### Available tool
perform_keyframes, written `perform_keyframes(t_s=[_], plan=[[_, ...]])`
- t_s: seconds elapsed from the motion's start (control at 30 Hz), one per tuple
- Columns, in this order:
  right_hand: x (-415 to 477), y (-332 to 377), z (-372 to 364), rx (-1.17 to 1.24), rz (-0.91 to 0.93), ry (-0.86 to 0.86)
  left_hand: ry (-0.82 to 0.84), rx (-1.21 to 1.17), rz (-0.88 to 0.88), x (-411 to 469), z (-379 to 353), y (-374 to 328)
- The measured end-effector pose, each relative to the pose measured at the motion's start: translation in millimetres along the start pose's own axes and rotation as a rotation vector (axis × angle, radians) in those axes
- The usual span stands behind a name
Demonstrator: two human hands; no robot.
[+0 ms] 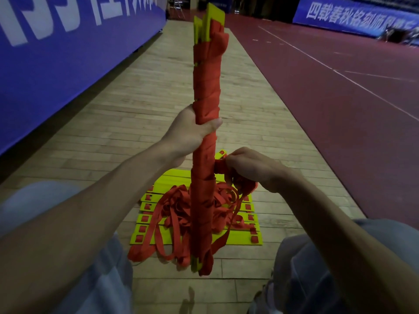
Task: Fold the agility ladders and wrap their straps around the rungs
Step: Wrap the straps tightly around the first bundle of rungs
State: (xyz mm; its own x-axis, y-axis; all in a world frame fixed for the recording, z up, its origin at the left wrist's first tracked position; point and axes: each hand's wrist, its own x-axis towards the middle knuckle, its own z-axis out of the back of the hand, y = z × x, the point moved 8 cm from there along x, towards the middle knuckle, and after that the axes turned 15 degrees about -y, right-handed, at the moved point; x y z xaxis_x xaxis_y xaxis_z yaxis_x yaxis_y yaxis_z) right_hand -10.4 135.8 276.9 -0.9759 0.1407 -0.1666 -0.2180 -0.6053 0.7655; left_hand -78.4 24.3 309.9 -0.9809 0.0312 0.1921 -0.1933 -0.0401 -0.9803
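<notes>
Our left hand (192, 130) grips mid-length the upright bundle of stiff yellow plastic rungs wound in soft red webbing strap (206, 91), its foot on the wooden floor (127, 114). Our right hand (249, 171) pinches the limp strap tail (221, 167), likely to slacken unless held taut.

Two hands: left hand (190, 130), right hand (249, 168). Two ladders: one wrapped bundle (207, 87) gripped by the left hand, one loose stack (240, 240) below both hands. One strap end (221, 167) in the right hand. Two banners: near banner (68, 53) left of the hands, far banner (351, 14) beyond the right hand.
</notes>
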Motion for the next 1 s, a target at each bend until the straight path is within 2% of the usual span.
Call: perform_keyframes(t_s=[0.17,0.23,0.33,0.43,0.6,0.73,0.87,1.0], plan=[[-2.3,8.9,1.2,0.114,0.067,0.056,-0.271,-0.012,0.02,6.9,23.2,-2.8],[-2.8,11.3,-7.0,0.104,0.083,0.072,-0.312,-0.003,-0.002,9.1,26.5,-4.3],[2.6,15.4,-17.9,-0.095,0.191,-0.004,-0.328,-0.04,0.001,11.3,26.2,1.3],[7.6,15.6,-26.2,-0.279,0.316,-0.126,-0.363,-0.079,0.103,9.6,23.9,14.0],[1.6,11.2,-33.8,-0.346,0.366,-0.335,-0.248,-0.107,0.306,3.9,12.2,26.9],[6.1,7.8,-35.0,-0.528,0.38,-0.497,-0.177,-0.111,0.358,-0.7,8.4,39.4],[14.4,2.2,-20.6,-0.485,0.412,-0.55,-0.1,-0.081,0.29,-9.8,3.1,29.1],[19.0,5.2,-4.3,-0.248,0.421,-0.431,0.022,-0.056,0.142,-10.6,0.2,1.6]])
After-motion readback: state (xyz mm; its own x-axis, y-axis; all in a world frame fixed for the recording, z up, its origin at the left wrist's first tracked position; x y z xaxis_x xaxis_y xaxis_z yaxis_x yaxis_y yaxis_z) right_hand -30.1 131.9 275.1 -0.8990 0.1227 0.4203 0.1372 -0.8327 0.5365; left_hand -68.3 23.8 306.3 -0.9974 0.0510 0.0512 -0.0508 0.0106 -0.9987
